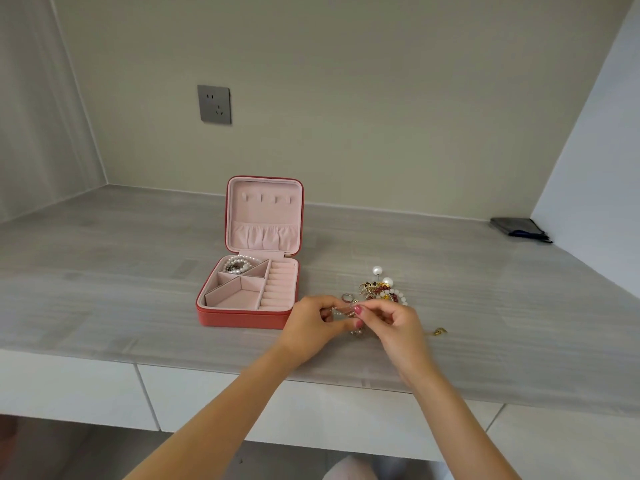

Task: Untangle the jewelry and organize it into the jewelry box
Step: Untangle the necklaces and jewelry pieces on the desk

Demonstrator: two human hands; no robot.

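two hands meet over the counter (104,271), with everything else spread around them. going left to right: outlet (214,104) on the wall, then the red box (242,315) sitting open, pearls (237,264) in its back-left compartment. left hand (311,323) and right hand (394,323) both pinch a small tangled chain (348,308) just right of the box. behind the right hand sits the jewelry pile (382,289), and a gold bit (440,331) lies right of it. dark pouch (519,228) far right, by the wall.
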